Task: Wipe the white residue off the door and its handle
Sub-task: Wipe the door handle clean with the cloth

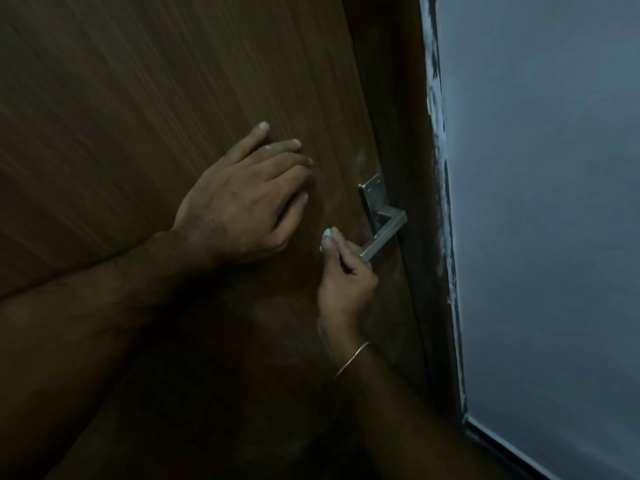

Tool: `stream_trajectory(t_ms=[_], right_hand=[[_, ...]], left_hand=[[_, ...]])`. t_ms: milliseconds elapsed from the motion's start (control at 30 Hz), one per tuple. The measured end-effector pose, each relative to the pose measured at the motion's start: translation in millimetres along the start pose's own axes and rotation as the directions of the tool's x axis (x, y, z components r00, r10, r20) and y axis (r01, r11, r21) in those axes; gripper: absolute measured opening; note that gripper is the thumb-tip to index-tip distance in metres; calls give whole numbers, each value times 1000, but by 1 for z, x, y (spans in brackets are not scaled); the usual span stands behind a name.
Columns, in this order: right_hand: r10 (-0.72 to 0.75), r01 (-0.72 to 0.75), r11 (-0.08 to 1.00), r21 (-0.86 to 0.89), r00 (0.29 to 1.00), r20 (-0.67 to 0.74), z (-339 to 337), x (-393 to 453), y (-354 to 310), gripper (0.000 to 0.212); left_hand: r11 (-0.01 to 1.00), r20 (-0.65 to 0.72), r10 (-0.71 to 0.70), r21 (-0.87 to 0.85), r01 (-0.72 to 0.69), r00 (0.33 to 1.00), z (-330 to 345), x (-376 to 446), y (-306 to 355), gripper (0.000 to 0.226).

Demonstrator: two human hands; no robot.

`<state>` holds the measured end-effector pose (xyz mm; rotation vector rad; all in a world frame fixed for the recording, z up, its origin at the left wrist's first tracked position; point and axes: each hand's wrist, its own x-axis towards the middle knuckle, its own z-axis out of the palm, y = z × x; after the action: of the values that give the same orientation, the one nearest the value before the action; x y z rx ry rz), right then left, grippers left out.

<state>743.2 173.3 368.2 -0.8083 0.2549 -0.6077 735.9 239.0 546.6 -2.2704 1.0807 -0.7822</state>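
A brown wood-grain door [156, 81] fills the left and middle of the head view. Its metal lever handle [384, 230] sits on a plate near the door's right edge. Faint white residue [361, 157] shows on the wood just above the plate and to the plate's left. My left hand [242, 199] lies flat on the door to the left of the handle, fingers straight and pressing the wood. My right hand [343, 275], a thin bangle on its wrist, grips the free end of the lever from below, with the thumb raised beside it. No cloth is visible in either hand.
The dark door frame [408, 133] runs down the right of the door. White paint smears [438, 133] streak its outer edge. Beyond it stands a grey-blue wall [554, 202]. The lighting is dim.
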Motion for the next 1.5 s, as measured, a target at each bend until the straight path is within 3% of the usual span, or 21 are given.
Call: stream_trajectory(t_ms=[67,167,333,400,500,633,767,800,900,1000,1067,1133,1200,1267,1300,1367,1433,1500], right_hand=[[-36,36,999,22,999,6,-1,6,5,25],[46,-44,999,27,998,-54,-8,0,19,22],[121,-142,987,-71,963,-240,-24,37,20,11],[148,-167,984,-65,962,-230,-27,55,19,13],[124,-167,961,-219,973,-196,-58,58,36,14],[147,-247,937,-247,920,-365,-77,89,39,18],[-124,56,886,-461,985,-117,-77,85,40,24],[-130,60,878,-476,985,-114,-80,86,38,26],[2,-114,889,-443,969,-246,-72,89,26,27],[-54,-9,856,-517,993,-107,-58,32,26,24],[-115,112,864,-490,993,25,-56,-32,35,36],[-234,299,870,-391,950,204,-43,-69,39,34],[-325,466,837,-287,845,424,-15,-80,29,26],[-369,527,825,-205,777,511,0,-79,20,24],[-357,504,841,-196,790,498,-4,-77,24,23],[-267,375,894,-245,886,379,-29,-74,35,23],[-65,113,934,-339,987,148,-48,-75,42,35],[-44,47,920,-390,999,15,-40,-80,46,42]], left_hand=[[1000,5,1,-4,-1,1000,0,-2,0,42],[1000,24,-15,-5,15,1000,-2,-5,1,45],[1000,-1,-12,-8,12,1000,-5,-7,2,45],[1000,13,-7,-9,7,1000,-5,-6,2,45],[1000,3,0,-13,0,1000,-2,-7,0,46],[1000,14,-3,-13,3,1000,1,-5,1,47],[1000,5,-7,10,7,1000,3,-5,3,50],[1000,9,-9,8,9,1000,4,-7,4,50],[1000,25,7,22,-7,1000,3,-6,5,49],[999,27,3,52,-5,1000,1,-6,5,46],[998,39,7,60,-10,999,3,-6,6,44],[998,46,-1,63,-2,999,4,-5,6,45],[998,59,-6,67,2,998,3,-5,7,46],[998,62,-4,70,0,998,3,-5,7,46],[998,63,-9,67,5,998,2,-5,8,46],[998,82,-26,61,21,996,0,-6,7,47],[998,108,-26,61,20,994,-1,-4,7,48],[998,115,-28,58,22,993,-2,-4,7,49]])
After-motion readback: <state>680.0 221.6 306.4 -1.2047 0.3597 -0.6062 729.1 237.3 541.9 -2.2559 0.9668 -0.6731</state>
